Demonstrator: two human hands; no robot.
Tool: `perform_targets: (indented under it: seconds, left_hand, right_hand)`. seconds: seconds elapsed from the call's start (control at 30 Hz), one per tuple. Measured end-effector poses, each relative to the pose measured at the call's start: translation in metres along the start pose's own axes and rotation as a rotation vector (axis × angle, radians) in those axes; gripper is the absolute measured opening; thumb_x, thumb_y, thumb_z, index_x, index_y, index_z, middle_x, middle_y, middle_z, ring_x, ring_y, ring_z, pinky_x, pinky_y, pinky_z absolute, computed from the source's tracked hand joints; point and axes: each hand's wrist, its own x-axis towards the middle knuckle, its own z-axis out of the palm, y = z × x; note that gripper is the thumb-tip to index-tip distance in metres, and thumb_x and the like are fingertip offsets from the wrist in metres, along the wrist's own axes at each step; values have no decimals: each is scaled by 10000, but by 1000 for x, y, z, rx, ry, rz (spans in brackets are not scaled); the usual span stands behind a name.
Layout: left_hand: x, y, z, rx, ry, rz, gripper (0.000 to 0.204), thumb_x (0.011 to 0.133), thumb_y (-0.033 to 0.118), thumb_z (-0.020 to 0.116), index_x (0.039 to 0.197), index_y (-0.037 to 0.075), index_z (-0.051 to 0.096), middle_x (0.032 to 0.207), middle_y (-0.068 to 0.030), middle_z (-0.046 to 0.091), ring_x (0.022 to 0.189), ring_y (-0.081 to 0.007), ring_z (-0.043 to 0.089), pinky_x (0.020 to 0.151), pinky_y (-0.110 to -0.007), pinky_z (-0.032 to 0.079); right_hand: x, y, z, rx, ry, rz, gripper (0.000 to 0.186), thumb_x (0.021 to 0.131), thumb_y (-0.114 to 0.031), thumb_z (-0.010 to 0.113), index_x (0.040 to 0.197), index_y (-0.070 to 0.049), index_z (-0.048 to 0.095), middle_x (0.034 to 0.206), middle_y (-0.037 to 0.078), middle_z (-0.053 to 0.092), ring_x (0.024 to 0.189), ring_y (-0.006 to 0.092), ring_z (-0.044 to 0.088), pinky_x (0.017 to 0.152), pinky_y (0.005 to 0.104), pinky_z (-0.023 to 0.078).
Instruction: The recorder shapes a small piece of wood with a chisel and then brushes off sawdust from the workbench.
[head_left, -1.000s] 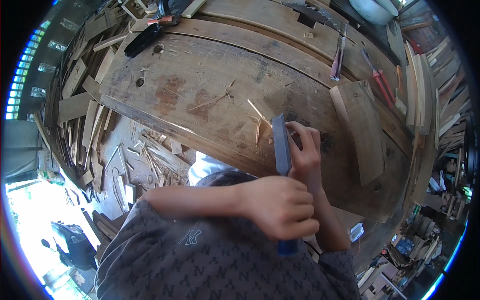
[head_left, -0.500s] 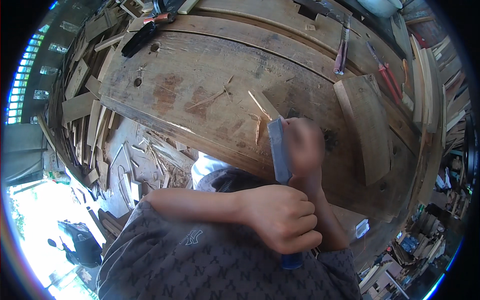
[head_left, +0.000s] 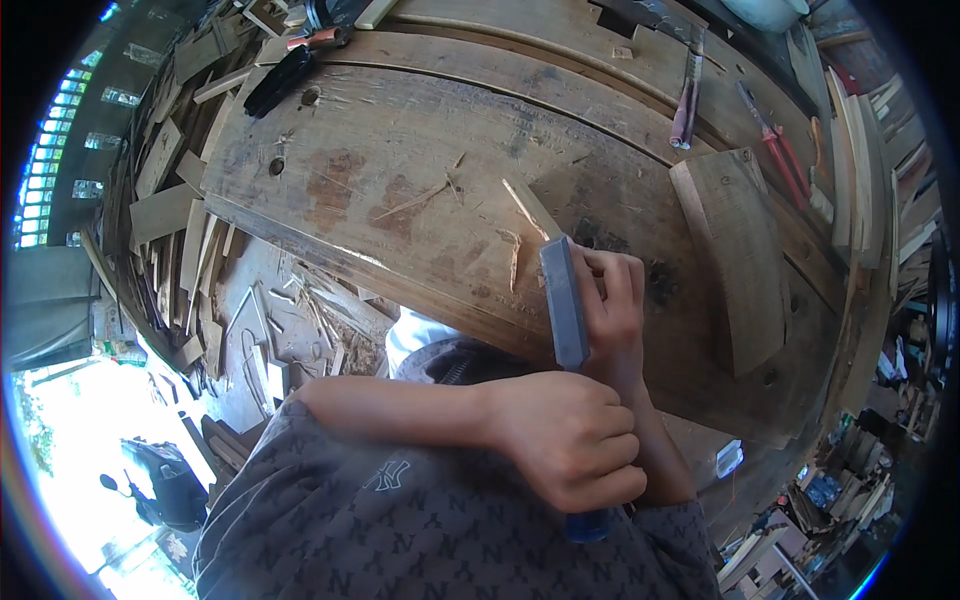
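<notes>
- Left hand (head_left: 570, 445) rolled into a fist at the lower centre of the frame, fingers wrapped round what we take to be the handle of a chisel-like tool (head_left: 565, 305). A blue handle end (head_left: 587, 525) pokes out below the fist and the grey bar stands out above; the join is hidden.
- Right hand (head_left: 612, 305) just right of centre, fingers bent, lying close along the right side of the bar. Whether it presses the bar or pinches the wood behind, we cannot tell.
- Wooden strip (head_left: 532, 210) near the centre of the frame, above the bar, over the worktop (head_left: 420, 130); its lower end is lost behind bar and hand.
- Handling, tool: we judge it stiff and fairly hefty, weight toward the grey bar. The handle looks smooth, so a full fist seems the right hold; we would keep skin off the far end, where an edge may lie.
- Handling, strip: light and dry, we reckon, firm along its length but apt to split with the grain. Best pinched by its flat faces, away from the rough tip.
- Curled shaving (head_left: 515, 262) just left of the bar: probably brittle, near weightless.
- Right part of the frame: a broad board (head_left: 735, 265), likely heavier, better taken by both long edges.
</notes>
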Motion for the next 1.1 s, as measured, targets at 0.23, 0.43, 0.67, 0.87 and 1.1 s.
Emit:
perform_targets:
  seconds: [0.23, 0.43, 0.67, 0.87, 1.1]
  left_hand:
    - [1, -1, 6, 7, 30, -17, 219, 753, 152, 649, 666, 87, 459, 628, 17, 379, 521, -129, 460, 458, -275, 354]
    - [2, -15, 12, 52, 70, -2, 213, 761, 150, 661, 682, 82, 475, 626, 19, 377, 521, -125, 466, 461, -274, 368]
    - [4, 3, 2, -45, -11, -33, 199, 788, 164, 676, 729, 73, 510, 626, 9, 392, 523, -137, 485, 467, -283, 390]
    - [7, 3, -2, -40, -4, -32, 195, 794, 169, 684, 733, 66, 530, 633, 3, 400, 524, -137, 490, 466, -281, 403]
    - [7, 0, -4, 0, -22, -86, 148, 729, 161, 645, 710, 83, 520, 644, -25, 521, 563, -187, 592, 483, -318, 462]
  right_hand:
    - [-1, 2, 2, 7, 2, 13, 542, 846, -92, 586, 1354, 93, 547, 1147, 212, 562, 1060, 365, 524, 954, 447, 475]
    - [-2, 4, 7, -13, 5, -7, 538, 849, -118, 604, 1341, 96, 559, 1139, 204, 560, 1050, 361, 524, 946, 454, 475]
    - [-2, 1, 1, -21, 34, -3, 510, 859, -113, 606, 1326, 89, 575, 1119, 195, 567, 1031, 356, 529, 927, 446, 476]
    - [-2, 1, 1, -21, 43, 9, 491, 860, -95, 599, 1315, 90, 584, 1107, 188, 573, 1026, 351, 532, 926, 440, 477]
    - [0, 1, 3, -9, 44, -8, 495, 851, -87, 602, 1313, 92, 586, 1107, 185, 568, 1026, 345, 530, 925, 434, 481]
